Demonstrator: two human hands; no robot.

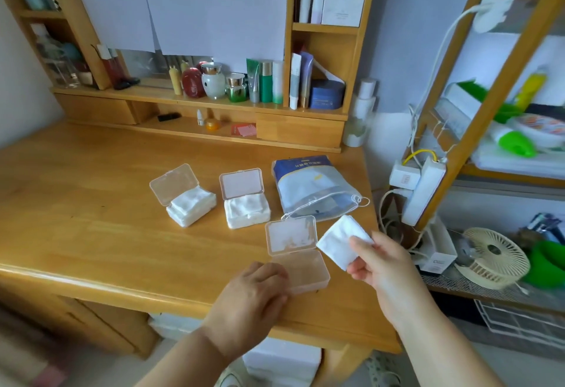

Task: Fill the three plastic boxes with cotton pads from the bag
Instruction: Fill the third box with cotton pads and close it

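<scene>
Wooden desk (91, 203). My left hand (253, 292) lies flat, steadying the empty box (305, 270) near the edge. Right hand (376, 261) pinches a pad stack (339, 243) just beside it. Risk: loose pinch fans pads; box skids off.

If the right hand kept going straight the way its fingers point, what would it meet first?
Probably the raised lid of the empty box. The right hand, pinching a stack of cotton pads, points up-left toward it; the pads would touch first. Depth is uncertain in this single view.

bag (312, 188) print unreadable; near box (301, 267) corner under left fingers (275, 276)
</scene>
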